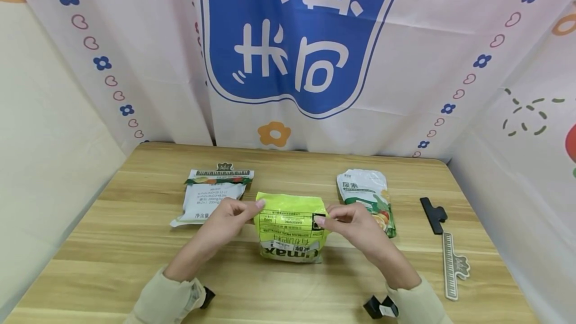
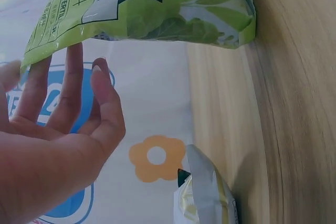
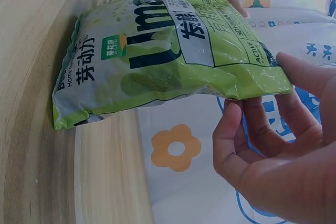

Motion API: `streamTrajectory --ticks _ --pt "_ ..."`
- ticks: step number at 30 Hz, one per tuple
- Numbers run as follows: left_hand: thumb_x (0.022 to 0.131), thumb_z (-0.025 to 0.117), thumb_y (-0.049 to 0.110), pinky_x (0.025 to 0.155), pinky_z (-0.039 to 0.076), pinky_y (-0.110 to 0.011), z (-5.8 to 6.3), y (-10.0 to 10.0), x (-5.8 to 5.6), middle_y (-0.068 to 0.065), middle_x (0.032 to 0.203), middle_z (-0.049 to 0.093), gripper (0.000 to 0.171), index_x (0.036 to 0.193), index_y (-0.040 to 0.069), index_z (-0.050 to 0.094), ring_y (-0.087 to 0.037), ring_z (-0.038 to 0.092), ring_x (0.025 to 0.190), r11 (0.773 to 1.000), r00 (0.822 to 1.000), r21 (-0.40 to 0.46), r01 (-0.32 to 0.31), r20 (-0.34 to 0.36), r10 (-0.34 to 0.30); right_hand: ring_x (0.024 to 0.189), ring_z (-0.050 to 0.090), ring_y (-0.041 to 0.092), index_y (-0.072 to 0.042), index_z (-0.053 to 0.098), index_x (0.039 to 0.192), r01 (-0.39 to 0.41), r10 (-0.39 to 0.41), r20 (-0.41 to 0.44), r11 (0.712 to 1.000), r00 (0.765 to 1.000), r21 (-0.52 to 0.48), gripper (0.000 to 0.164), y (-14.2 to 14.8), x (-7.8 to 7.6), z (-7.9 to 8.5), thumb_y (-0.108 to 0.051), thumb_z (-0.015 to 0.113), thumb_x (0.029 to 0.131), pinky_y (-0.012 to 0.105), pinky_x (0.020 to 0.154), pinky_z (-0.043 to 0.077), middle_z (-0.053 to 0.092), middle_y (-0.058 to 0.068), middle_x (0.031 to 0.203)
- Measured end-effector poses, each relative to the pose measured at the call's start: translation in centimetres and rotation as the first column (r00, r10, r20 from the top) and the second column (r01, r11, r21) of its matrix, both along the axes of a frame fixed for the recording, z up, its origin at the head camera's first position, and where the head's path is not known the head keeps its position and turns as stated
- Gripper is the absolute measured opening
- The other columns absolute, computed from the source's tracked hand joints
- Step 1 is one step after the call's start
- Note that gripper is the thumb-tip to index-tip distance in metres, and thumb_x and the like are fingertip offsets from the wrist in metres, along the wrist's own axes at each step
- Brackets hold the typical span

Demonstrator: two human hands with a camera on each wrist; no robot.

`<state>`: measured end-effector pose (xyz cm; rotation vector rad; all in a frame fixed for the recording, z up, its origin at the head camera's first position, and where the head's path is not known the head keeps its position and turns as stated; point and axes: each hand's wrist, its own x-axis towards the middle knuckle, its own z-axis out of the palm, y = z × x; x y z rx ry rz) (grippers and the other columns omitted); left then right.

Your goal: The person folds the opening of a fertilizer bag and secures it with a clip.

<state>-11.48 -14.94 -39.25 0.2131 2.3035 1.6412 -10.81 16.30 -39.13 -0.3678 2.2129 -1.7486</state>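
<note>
A bright green fertilizer bag (image 1: 292, 231) stands on the table in front of me, its printing upside down in the head view. My left hand (image 1: 231, 216) pinches its top left corner between thumb and fingers. At the top right corner, my right hand (image 1: 355, 221) does the same, thumb on the front and fingers behind. From the right wrist side, the bag (image 3: 157, 51) looks plump, its lower end on the wood, with the right hand (image 3: 278, 135) at the upper edge. In the left wrist view the left hand (image 2: 68, 114) has fingers behind the bag's edge.
To the left lies a white bag (image 1: 211, 199) with a toothed clip (image 1: 222, 172) across its top. Behind my right hand is a white and green bag (image 1: 366, 194). A black clip (image 1: 433, 215) and a grey clip (image 1: 451, 266) lie at the right. A printed curtain (image 1: 171, 89) hangs behind the table.
</note>
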Motion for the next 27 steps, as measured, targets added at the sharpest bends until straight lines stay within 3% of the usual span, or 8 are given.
streamTrajectory --ticks 2,5,11,16,19,21,23,27 --pt "0.102 0.066 0.048 0.086 0.054 -0.036 0.09 0.14 0.04 -0.001 0.075 0.063 0.062 0.059 0.01 0.04 -0.016 0.064 0.083 1.0 1.0 -0.026 -0.006 -0.004 0.006 0.088 0.055 0.014 0.0 0.076 0.084 0.003 -0.003 0.002 1.0 1.0 0.004 0.028 0.0 0.03 0.03 -0.024 0.077 0.097 0.029 0.083 0.049 0.057 -0.004 0.082" --pt "0.099 0.071 0.049 0.066 0.037 -0.029 0.17 0.36 0.04 0.004 0.06 0.027 0.063 0.06 0.01 0.04 -0.015 0.032 0.06 0.999 1.0 -0.047 -0.012 -0.002 0.012 0.093 0.058 0.016 0.0 0.075 0.083 0.003 -0.003 0.001 1.0 1.0 0.012 0.03 -0.02 0.07 0.03 -0.026 0.076 0.098 0.031 0.089 0.049 0.057 -0.003 0.083" --pt "0.096 0.074 0.049 0.08 0.043 -0.034 0.36 0.65 0.06 0.006 0.057 0.03 0.059 0.058 0.014 0.045 -0.016 0.036 0.061 0.997 0.999 -0.06 -0.04 0.028 0.041 0.094 0.06 0.02 -0.006 0.078 0.084 -0.007 0.008 -0.025 0.999 1.0 0.054 0.029 0.02 0.05 -0.09 -0.029 0.072 0.101 0.032 0.089 0.05 0.063 0.001 0.087" --pt "0.096 0.075 0.047 0.08 0.042 -0.033 0.5 0.79 0.07 0.007 0.058 0.032 0.055 0.059 0.014 0.05 -0.015 0.035 0.06 0.996 0.996 -0.07 -0.063 0.06 0.067 0.097 0.063 0.022 -0.006 0.078 0.089 0.02 -0.019 -0.011 0.996 1.0 0.087 0.025 0.04 0.05 -0.11 -0.029 0.074 0.099 0.033 0.088 0.052 0.071 0.006 0.097" --pt "0.096 0.075 0.047 0.075 0.04 -0.033 0.61 0.85 0.03 0.007 0.06 0.034 0.052 0.061 0.015 0.051 -0.015 0.037 0.064 0.996 0.995 -0.065 -0.067 0.065 0.071 0.104 0.065 0.021 -0.012 0.076 0.111 0.042 -0.041 -0.011 0.994 0.999 0.101 0.024 0.02 0.04 -0.08 -0.031 0.077 0.097 0.033 0.091 0.055 0.071 0.005 0.112" --pt "0.096 0.075 0.046 0.074 0.038 -0.032 0.69 0.89 0.01 0.007 0.06 0.034 0.05 0.062 0.016 0.053 -0.015 0.037 0.064 0.996 0.995 -0.064 -0.066 0.073 0.07 0.114 0.065 0.021 -0.02 0.069 0.13 0.031 -0.024 -0.072 0.995 0.997 0.098 0.037 0.03 0.02 -0.1 -0.03 0.078 0.096 0.034 0.096 0.057 0.069 0.003 0.127" --pt "0.096 0.075 0.045 0.071 0.037 -0.032 0.69 0.93 0.01 0.007 0.059 0.032 0.05 0.062 0.016 0.053 -0.015 0.036 0.063 0.996 0.994 -0.061 -0.063 0.083 0.068 0.128 0.062 0.024 -0.026 0.06 0.145 -0.009 0.032 -0.2 0.993 0.979 0.116 0.052 0.05 0.01 -0.19 -0.026 0.078 0.096 0.037 0.103 0.057 0.062 0.002 0.144" --pt "0.097 0.074 0.044 0.072 0.037 -0.032 0.69 1.04 0.0 0.006 0.062 0.036 0.048 0.064 0.014 0.057 -0.016 0.039 0.068 0.996 0.994 -0.062 -0.057 0.091 0.063 0.144 0.053 0.029 -0.023 0.059 0.149 -0.079 0.169 -0.446 0.974 0.879 0.214 0.059 0.01 0.09 -0.41 -0.024 0.081 0.094 0.054 0.113 0.051 0.054 0.004 0.159"
